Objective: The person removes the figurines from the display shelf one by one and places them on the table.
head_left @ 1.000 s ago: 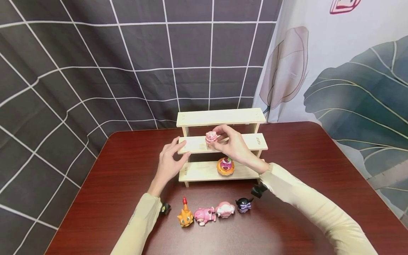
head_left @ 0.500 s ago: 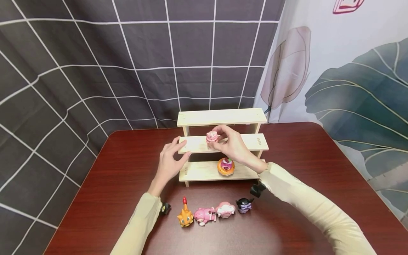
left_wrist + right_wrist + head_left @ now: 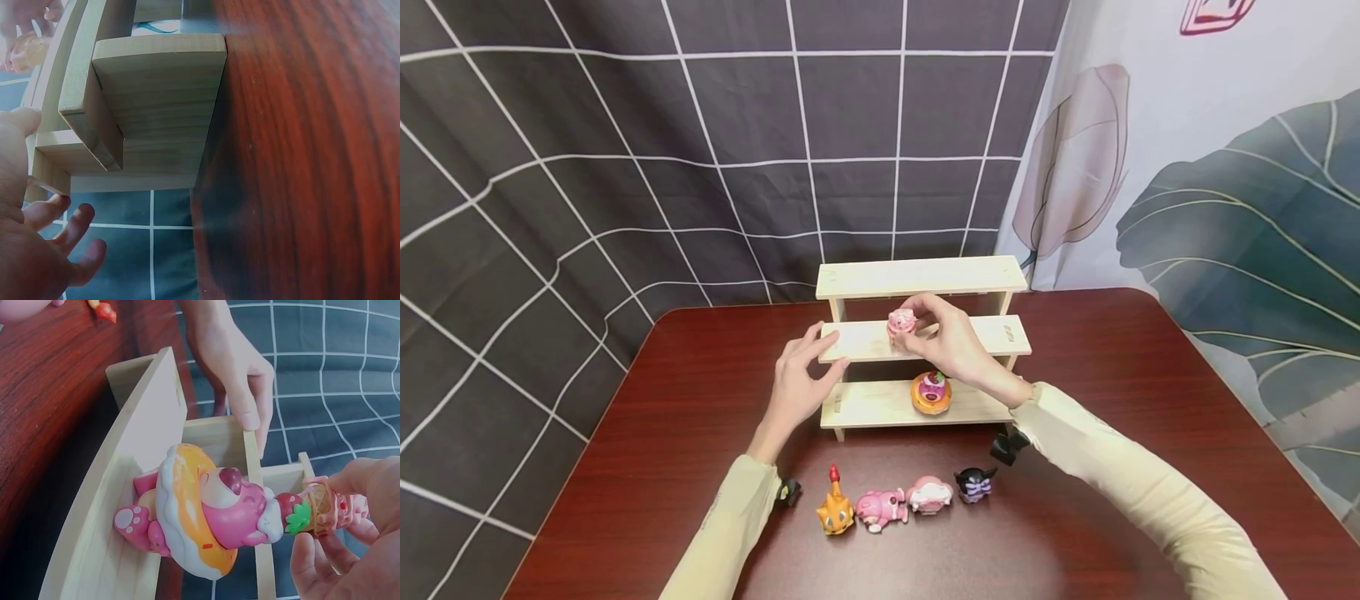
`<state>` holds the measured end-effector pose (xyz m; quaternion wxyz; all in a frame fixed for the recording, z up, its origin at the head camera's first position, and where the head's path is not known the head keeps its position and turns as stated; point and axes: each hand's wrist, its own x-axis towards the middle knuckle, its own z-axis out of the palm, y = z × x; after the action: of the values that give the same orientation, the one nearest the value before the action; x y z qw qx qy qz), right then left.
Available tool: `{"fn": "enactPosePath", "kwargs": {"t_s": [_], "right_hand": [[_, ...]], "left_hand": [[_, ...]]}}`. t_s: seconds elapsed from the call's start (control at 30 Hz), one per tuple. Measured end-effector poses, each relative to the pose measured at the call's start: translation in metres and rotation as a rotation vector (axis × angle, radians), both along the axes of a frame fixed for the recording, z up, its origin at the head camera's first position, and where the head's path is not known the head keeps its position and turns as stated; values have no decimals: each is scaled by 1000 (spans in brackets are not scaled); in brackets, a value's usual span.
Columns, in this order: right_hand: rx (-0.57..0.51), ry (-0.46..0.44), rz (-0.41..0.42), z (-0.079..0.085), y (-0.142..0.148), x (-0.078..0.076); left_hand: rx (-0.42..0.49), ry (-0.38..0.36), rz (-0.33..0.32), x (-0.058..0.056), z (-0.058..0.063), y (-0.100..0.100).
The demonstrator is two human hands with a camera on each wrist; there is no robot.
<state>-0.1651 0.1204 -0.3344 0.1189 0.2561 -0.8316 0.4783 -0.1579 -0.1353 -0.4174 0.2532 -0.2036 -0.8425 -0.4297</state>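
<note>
A pale three-step wooden display shelf stands on the table. My left hand grips the left end of its middle board, thumb at the front edge and fingers behind. Over that board my right hand pinches a small pink figurine. Its waffle-patterned base shows between the fingers in the right wrist view; whether it touches the board I cannot tell. On the lowest board sits a pink bear figurine with an orange-and-white swim ring round its body and a strawberry on its head.
In front of the shelf lie an orange cat-like figurine with a red-tipped tail, a pink figurine, a pink-and-white one and a black-and-purple one. A dark checked curtain hangs behind the reddish-brown table.
The small pink figurine has shifted very slightly to the right and turned a little in my right hand. My left hand has stayed on the board's end.
</note>
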Motion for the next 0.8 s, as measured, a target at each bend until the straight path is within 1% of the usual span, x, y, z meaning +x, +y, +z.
{"fn": "enactPosePath", "kwargs": {"t_s": [0.4,0.8], "right_hand": [[-18,-3,4,5,9,3],[10,18,-19,8,21,9]], "left_hand": [[6,-12,-2,0,-1,0],[3,-19,2,1,1,0]]}}
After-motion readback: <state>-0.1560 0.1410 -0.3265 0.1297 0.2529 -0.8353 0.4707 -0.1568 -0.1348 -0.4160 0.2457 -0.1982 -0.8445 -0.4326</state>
